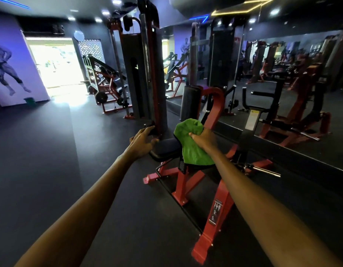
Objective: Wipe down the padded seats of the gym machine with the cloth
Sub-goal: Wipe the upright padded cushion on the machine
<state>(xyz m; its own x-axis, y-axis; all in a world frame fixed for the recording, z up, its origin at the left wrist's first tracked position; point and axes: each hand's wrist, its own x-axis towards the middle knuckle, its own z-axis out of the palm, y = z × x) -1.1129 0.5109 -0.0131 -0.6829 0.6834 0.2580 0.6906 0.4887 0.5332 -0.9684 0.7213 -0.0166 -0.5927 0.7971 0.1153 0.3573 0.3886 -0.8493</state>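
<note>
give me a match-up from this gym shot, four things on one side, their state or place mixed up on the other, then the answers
1 cloth
2 left hand
3 seat pad
4 upright pad

a fingers spread, holding nothing
b lying flat, partly under green fabric
c bunched in the right hand
d standing vertical beyond the seat

Pairs: 1-c, 2-a, 3-b, 4-d
</note>
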